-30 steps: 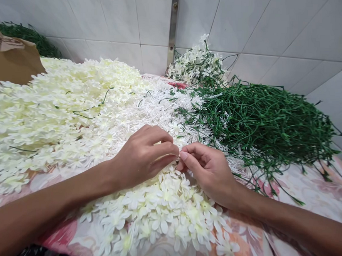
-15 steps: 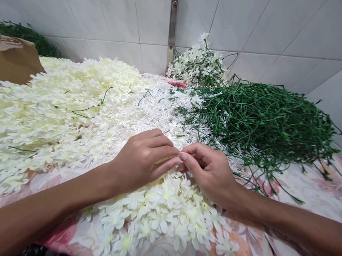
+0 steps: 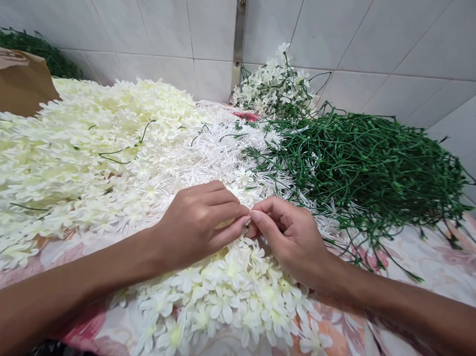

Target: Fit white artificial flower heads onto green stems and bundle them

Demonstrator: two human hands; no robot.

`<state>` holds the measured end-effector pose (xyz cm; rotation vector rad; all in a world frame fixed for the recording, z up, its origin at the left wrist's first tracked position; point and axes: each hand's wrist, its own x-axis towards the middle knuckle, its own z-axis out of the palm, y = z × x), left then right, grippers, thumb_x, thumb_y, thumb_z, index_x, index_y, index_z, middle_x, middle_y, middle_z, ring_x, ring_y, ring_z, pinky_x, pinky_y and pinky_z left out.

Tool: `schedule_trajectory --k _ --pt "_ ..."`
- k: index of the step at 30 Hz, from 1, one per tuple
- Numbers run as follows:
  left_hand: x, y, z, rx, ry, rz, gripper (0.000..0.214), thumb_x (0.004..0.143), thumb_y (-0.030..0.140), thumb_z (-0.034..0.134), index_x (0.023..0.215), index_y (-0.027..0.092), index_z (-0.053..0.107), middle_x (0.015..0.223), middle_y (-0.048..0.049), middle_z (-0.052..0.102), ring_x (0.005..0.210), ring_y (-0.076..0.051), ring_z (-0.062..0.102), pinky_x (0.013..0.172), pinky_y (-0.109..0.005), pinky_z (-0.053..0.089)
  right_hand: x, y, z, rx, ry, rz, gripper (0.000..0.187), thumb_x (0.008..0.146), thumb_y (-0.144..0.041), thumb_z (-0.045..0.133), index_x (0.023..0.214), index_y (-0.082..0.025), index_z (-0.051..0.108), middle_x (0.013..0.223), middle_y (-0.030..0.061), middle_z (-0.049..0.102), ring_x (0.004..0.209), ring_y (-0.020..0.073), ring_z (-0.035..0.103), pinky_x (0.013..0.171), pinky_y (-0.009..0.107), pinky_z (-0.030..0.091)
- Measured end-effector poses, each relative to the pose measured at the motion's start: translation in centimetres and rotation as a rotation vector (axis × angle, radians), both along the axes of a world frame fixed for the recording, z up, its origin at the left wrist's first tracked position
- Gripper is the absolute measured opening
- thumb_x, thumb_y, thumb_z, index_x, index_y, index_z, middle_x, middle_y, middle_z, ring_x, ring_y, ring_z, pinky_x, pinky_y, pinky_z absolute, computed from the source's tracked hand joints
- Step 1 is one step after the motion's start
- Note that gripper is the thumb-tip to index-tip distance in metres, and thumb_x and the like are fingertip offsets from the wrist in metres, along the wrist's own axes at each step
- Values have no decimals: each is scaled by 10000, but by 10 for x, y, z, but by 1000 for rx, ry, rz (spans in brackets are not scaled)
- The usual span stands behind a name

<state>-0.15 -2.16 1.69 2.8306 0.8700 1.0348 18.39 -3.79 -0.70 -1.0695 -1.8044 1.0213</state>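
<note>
Many white blossoms (image 3: 222, 305), beneath both hands (image 3: 199, 218)

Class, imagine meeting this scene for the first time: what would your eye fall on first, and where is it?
The cream-white blossoms heaped across the left strike first, set against the tangle of dark green stems on the right. Between them lie thin white pieces. Centrally, the left hand and right hand meet at the fingertips, by a nearer pile of white blossoms.

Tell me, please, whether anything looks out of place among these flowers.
A few loose green stems lie scattered on the heap of white flowers at left, apart from the big green pile at right, so they look stray.
</note>
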Motion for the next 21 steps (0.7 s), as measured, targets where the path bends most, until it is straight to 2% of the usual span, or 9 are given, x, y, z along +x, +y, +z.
schedule_trajectory --k 5,14,18,21 --pt "0 -2 1 -7 -8 23 141 854 175 558 763 149 663 684 -26 671 640 -129 577 587 -245 455 -2 0 2 20 -11 4 212 925 -275 464 771 -161 557 615 -10 583 476 70 447 443 191 339" --pt "-3 2 0 -6 -33 5 65 849 121 546 813 145 594 806 -53 642 747 -147 577 671 -270 460 0 0 3 11 -29 7 191 928 -246 449 780 -167 540 622 -17 588 483 71 455 454 195 344" --pt "-4 4 1 -165 -109 20 67 873 114 484 834 153 522 811 -47 589 790 -151 549 699 -276 447 0 0 1 -15 5 -17 196 938 -268 442 789 -169 523 619 -22 586 461 64 443 436 189 341" --pt "-4 5 4 -279 -165 -8 65 895 131 458 846 169 480 854 -45 562 828 -142 532 736 -264 439 1 1 -1 -17 37 -44 199 943 -294 441 802 -174 515 618 -17 588 500 81 502 464 195 376"
